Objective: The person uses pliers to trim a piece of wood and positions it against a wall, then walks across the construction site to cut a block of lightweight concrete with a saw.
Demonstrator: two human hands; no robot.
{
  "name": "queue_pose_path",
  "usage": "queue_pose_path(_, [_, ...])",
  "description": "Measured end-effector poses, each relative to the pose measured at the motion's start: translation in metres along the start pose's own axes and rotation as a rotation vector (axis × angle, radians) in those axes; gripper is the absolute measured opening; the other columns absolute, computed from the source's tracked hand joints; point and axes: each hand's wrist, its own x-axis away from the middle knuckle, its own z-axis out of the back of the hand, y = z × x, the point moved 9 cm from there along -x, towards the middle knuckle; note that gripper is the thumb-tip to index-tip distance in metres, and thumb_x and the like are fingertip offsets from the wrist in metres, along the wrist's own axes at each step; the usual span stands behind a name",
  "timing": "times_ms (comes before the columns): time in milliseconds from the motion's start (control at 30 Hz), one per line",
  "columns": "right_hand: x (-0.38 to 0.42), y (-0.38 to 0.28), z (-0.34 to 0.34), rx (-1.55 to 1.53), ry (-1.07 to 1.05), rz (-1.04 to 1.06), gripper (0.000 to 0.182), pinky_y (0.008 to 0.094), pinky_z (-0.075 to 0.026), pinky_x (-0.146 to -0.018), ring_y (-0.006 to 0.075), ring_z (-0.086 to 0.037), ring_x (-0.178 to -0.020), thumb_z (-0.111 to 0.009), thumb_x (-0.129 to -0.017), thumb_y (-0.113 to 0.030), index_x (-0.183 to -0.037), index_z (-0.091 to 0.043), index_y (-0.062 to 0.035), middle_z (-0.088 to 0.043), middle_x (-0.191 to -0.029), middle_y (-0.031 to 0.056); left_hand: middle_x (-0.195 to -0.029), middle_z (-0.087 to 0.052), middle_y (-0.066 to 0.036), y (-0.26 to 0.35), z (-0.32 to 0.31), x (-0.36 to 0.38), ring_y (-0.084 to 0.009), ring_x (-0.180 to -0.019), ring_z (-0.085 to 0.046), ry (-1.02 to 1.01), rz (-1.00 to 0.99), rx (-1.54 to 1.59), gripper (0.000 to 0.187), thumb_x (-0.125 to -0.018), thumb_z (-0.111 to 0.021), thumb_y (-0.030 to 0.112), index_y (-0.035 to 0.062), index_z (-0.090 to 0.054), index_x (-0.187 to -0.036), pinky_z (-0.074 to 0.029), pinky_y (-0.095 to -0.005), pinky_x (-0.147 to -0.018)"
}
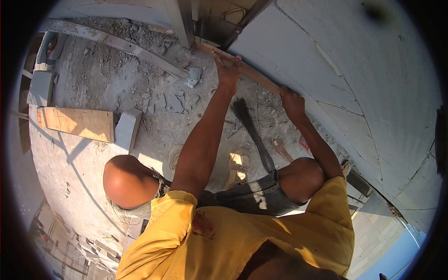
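Observation:
Both of my hands are on a long, narrow wooden strip (261, 81), which lies along the foot of the grey block wall (308, 51). The fingers of my left hand (227, 70) are closed round the strip near its far end, by an upright post (181, 23). My right hand (292, 105) grips its nearer end, close against the wall. Below the strip, between my hands and knees, lies a long dark object (252, 128) with a frayed end. A small wooden-handled tool (280, 148) rests near my right knee.
Rubble and dust cover the concrete floor (102, 65). A long metal strip (112, 43) crosses the far left. Nearer lie a plywood board (77, 122) and grey blocks (127, 128). A small red object (304, 143) sits by the wall under my right forearm.

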Motion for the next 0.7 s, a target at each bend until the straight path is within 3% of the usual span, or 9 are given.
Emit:
queue_pose_path(133, [0.001,0.002,0.001,0.096,-0.056,-0.034,0.015,0.0454,-0.058,-0.060,0.0346,-0.071,-0.071,-0.058,-0.095,-0.019,-0.094,-0.063,-0.0054,-0.070,-0.078,0.0163,-0.161,-0.019,-0.003,-0.003,0.009,-0.014,-0.0226,-0.133,-0.045,0.069,-0.083,-0.115,0.088,-0.096,-0.063,0.012,0.0196,-0.002,-0.158,-0.042,-0.0495,-0.104])
queue_pose_path(167, [0.002,0.004,0.001,0.100,-0.048,-0.033,0.015,0.0457,-0.057,-0.061,0.0346,-0.071,-0.072,-0.058,-0.095,-0.020,-0.094,-0.063,-0.0054,-0.070,-0.077,0.0167,-0.162,-0.020,-0.013,-0.008,0.010,-0.012,-0.0260,-0.148,-0.022,0.087,-0.074,-0.059,0.089,-0.094,-0.066,0.017,0.0087,-0.004,-0.159,-0.026,-0.0373,-0.117])
queue_pose_path(267, [0.009,0.011,-0.001,0.125,-0.071,-0.048,0.017,0.0461,-0.058,-0.062,0.0348,-0.071,-0.073,-0.056,-0.096,-0.020,-0.092,-0.063,-0.0054,-0.070,-0.077,0.0176,-0.161,-0.020,-0.012,-0.017,0.012,-0.025,-0.0242,-0.141,-0.035,0.003,-0.087,-0.007,0.092,-0.094,-0.065,0.014,0.0094,0.000,-0.159,-0.028,-0.0357,-0.115])
queue_pose_path(367, [0.011,0.017,0.000,0.152,-0.157,-0.087,0.019,0.0478,-0.057,-0.064,0.0371,-0.071,-0.076,-0.055,-0.097,-0.023,-0.094,-0.063,-0.0053,-0.070,-0.080,0.0194,-0.150,-0.042,-0.010,-0.008,0.007,-0.011,-0.0239,-0.132,-0.047,-0.030,-0.034,-0.011,0.094,-0.096,-0.064,0.020,0.0184,0.006,-0.158,-0.039,-0.0479,-0.108])
queue_pose_path(500, [0.008,0.026,-0.016,0.132,-0.194,-0.085,0.024,0.0515,-0.056,-0.067,0.0415,-0.069,-0.078,-0.054,-0.099,-0.027,-0.099,-0.064,-0.0050,-0.069,-0.082,0.0227,-0.150,-0.041,-0.014,0.004,0.013,-0.006,-0.0274,-0.129,-0.049,-0.005,-0.013,-0.180,0.095,-0.096,-0.061,0.016,0.0168,0.010,-0.158,-0.041,-0.0456,-0.106])
queue_pose_path(567, [0.007,0.030,-0.016,0.134,-0.187,-0.072,0.024,0.0518,-0.055,-0.066,0.0418,-0.069,-0.077,-0.055,-0.099,-0.027,-0.099,-0.063,-0.0047,-0.069,-0.082,0.0229,-0.153,-0.036,-0.014,-0.009,0.017,-0.024,-0.0285,-0.131,-0.047,-0.090,-0.041,-0.093,0.092,-0.096,-0.059,0.016,0.0164,0.010,-0.158,-0.042,-0.0461,-0.104])
queue_pose_path(700, [0.009,0.026,-0.010,0.121,-0.159,-0.015,0.022,0.0526,-0.055,-0.065,0.0427,-0.068,-0.076,-0.057,-0.098,-0.025,-0.100,-0.063,-0.0041,-0.068,-0.080,0.0235,-0.154,-0.035,-0.020,0.003,0.028,-0.016,-0.0281,-0.141,-0.037,-0.060,-0.050,-0.074,0.091,-0.096,-0.061,0.015,0.0068,0.005,-0.157,-0.033,-0.0392,-0.113])
